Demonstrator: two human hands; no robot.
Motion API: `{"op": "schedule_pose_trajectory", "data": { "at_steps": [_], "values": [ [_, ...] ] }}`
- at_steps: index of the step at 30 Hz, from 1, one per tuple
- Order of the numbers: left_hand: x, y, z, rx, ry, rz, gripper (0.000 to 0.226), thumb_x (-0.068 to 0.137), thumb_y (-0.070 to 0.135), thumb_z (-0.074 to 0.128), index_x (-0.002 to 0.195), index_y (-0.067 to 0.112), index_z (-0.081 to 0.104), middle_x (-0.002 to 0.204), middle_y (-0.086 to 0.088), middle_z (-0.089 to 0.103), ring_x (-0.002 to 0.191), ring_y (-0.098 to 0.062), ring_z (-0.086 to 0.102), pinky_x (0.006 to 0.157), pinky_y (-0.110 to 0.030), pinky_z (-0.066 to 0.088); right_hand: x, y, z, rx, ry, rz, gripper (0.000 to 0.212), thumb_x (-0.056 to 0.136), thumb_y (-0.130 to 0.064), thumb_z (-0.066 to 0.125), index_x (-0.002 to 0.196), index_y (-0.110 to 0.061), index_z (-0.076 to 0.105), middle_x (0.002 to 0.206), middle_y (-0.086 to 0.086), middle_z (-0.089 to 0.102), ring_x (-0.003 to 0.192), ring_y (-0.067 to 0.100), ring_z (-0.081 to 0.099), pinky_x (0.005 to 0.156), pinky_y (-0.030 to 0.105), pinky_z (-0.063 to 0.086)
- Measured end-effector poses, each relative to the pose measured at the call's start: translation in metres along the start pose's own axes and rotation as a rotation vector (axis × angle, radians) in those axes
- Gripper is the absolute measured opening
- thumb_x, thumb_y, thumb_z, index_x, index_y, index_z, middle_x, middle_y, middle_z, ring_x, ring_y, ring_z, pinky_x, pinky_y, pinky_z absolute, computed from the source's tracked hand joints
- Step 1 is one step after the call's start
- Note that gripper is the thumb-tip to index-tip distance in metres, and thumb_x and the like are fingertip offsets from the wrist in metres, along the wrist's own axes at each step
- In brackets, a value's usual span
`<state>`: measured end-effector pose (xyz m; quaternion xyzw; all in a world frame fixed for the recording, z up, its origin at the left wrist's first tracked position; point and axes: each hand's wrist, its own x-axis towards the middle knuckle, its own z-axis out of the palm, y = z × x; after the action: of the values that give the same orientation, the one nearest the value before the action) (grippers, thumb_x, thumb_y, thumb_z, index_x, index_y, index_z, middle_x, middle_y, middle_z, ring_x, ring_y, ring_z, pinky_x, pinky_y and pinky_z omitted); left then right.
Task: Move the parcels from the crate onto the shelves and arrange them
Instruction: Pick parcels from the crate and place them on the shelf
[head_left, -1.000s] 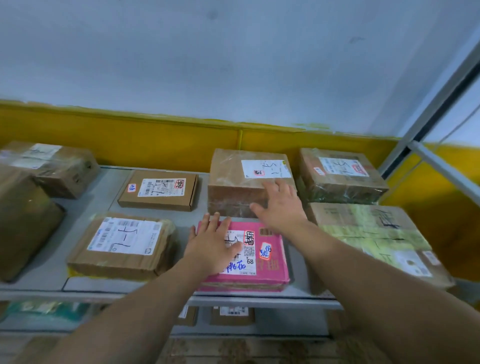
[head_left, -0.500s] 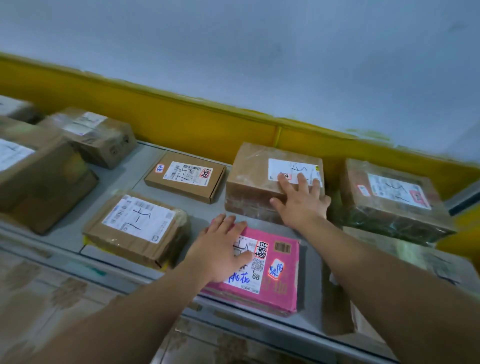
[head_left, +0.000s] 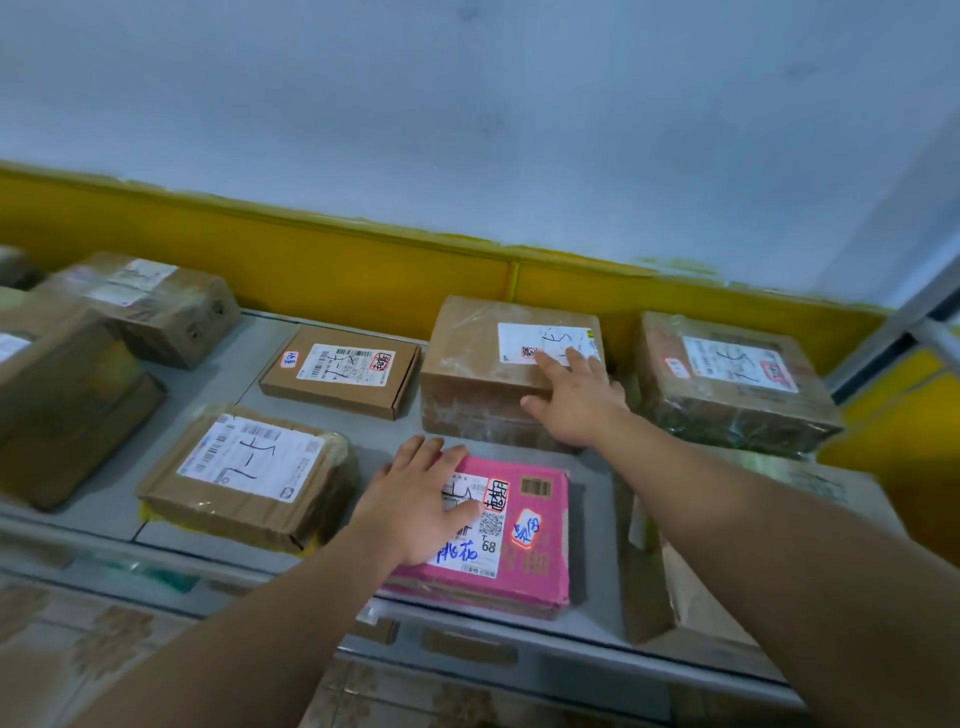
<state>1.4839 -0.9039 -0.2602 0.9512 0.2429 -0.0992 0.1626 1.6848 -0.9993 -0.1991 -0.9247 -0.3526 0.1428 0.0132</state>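
A flat pink parcel (head_left: 524, 551) with a white label lies at the front of the grey shelf (head_left: 363, 434). My left hand (head_left: 415, 506) rests flat on its left half, fingers straight. Behind it stands a taller brown taped box (head_left: 483, 384). My right hand (head_left: 576, 397) lies on that box's front right corner, fingers spread over the top near its label. The crate is out of view.
Other brown parcels fill the shelf: a flat box (head_left: 340, 371) at the back, a labelled one (head_left: 249, 475) at the front left, two at the far left (head_left: 67, 395), a film-wrapped box (head_left: 727, 382) at the right and a large one (head_left: 691, 587) at the front right. A yellow wall band runs behind.
The view has swung a little; both hands stay on the same parcels. My right hand has slid slightly further onto the brown box's top.
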Motion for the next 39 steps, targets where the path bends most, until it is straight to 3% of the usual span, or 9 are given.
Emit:
{"op": "schedule_pose_trajectory", "data": {
  "at_steps": [7, 14, 18, 20, 24, 29, 33, 36, 39],
  "values": [
    [0.001, 0.004, -0.002, 0.094, -0.002, 0.074, 0.059, 0.097, 0.057, 0.027, 0.151, 0.041, 0.008, 0.163, 0.001, 0.0, 0.149, -0.025, -0.007, 0.114, -0.06, -0.005, -0.069, 0.041, 0.009, 0.012, 0.148, 0.113, 0.064, 0.097, -0.053, 0.047, 0.152, -0.024, 0.033, 0.16, 0.007, 0.026, 0.149, 0.027, 0.019, 0.119, 0.046, 0.025],
    [-0.001, 0.047, -0.006, 0.004, -0.089, 0.214, 0.061, 0.094, 0.052, 0.046, 0.148, 0.029, 0.032, 0.162, -0.002, 0.012, 0.148, -0.028, 0.007, 0.116, -0.06, 0.01, -0.156, 0.11, 0.028, 0.129, 0.179, 0.439, 0.061, 0.097, -0.05, 0.047, 0.151, -0.023, 0.035, 0.157, 0.011, 0.029, 0.144, 0.033, 0.026, 0.115, 0.046, 0.028],
    [-0.01, 0.087, -0.003, -0.116, -0.143, 0.286, 0.053, 0.093, 0.05, 0.052, 0.138, 0.023, 0.049, 0.152, -0.006, 0.037, 0.139, -0.026, 0.032, 0.113, -0.041, 0.03, -0.185, 0.134, 0.049, 0.155, 0.096, 0.489, 0.055, 0.1, -0.052, 0.04, 0.147, -0.023, 0.04, 0.153, 0.01, 0.036, 0.138, 0.032, 0.034, 0.11, 0.045, 0.033],
    [-0.015, 0.109, 0.001, -0.187, -0.155, 0.302, 0.055, 0.093, 0.047, 0.054, 0.14, 0.021, 0.047, 0.15, -0.007, 0.039, 0.138, -0.025, 0.034, 0.112, -0.034, 0.03, -0.194, 0.137, 0.062, 0.191, 0.127, 0.47, 0.056, 0.101, -0.053, 0.037, 0.15, -0.028, 0.034, 0.158, 0.003, 0.03, 0.144, 0.027, 0.027, 0.115, 0.045, 0.028],
    [-0.019, 0.157, 0.009, -0.255, -0.05, 0.354, 0.062, 0.094, 0.047, 0.053, 0.148, 0.022, 0.035, 0.158, -0.003, 0.024, 0.145, -0.023, 0.023, 0.117, -0.038, 0.022, -0.199, 0.137, 0.076, 0.215, 0.204, 0.435, 0.055, 0.103, -0.052, 0.031, 0.153, -0.03, 0.03, 0.162, -0.003, 0.025, 0.149, 0.021, 0.019, 0.121, 0.044, 0.018],
    [-0.013, 0.204, 0.035, -0.371, -0.044, 0.221, 0.068, 0.095, 0.051, 0.048, 0.153, 0.029, 0.02, 0.162, 0.003, 0.002, 0.149, -0.023, 0.005, 0.12, -0.045, 0.015, -0.19, 0.18, 0.056, 0.19, 0.214, 0.283, 0.043, 0.101, -0.041, 0.043, 0.141, -0.027, 0.048, 0.147, 0.002, 0.044, 0.133, 0.024, 0.04, 0.112, 0.041, 0.034],
    [-0.021, 0.214, 0.065, -0.658, -0.07, 0.067, 0.067, 0.096, 0.043, 0.051, 0.153, 0.035, 0.016, 0.161, 0.0, 0.012, 0.143, -0.021, 0.027, 0.116, -0.031, 0.023, -0.18, 0.235, 0.045, 0.229, 0.234, 0.454, 0.065, 0.095, -0.057, 0.048, 0.152, -0.037, 0.024, 0.163, 0.003, 0.013, 0.148, 0.029, 0.017, 0.118, 0.046, 0.022],
    [-0.02, 0.218, 0.069, -0.702, -0.018, 0.041, 0.062, 0.098, 0.04, 0.048, 0.152, 0.034, 0.019, 0.16, 0.003, 0.017, 0.143, -0.017, 0.026, 0.116, -0.03, 0.022, -0.173, 0.254, 0.045, 0.276, 0.08, 0.522, 0.074, 0.091, -0.069, 0.044, 0.154, -0.042, 0.015, 0.165, 0.001, 0.001, 0.143, 0.034, 0.027, 0.109, 0.048, 0.036],
    [-0.019, 0.219, 0.069, -0.732, -0.009, 0.021, 0.06, 0.099, 0.038, 0.048, 0.152, 0.033, 0.022, 0.159, 0.003, 0.022, 0.142, -0.015, 0.028, 0.116, -0.03, 0.023, -0.173, 0.255, 0.045, 0.28, 0.106, 0.486, 0.072, 0.092, -0.068, 0.045, 0.152, -0.039, 0.018, 0.163, 0.002, 0.005, 0.137, 0.034, 0.034, 0.102, 0.046, 0.043]
  ]
}}
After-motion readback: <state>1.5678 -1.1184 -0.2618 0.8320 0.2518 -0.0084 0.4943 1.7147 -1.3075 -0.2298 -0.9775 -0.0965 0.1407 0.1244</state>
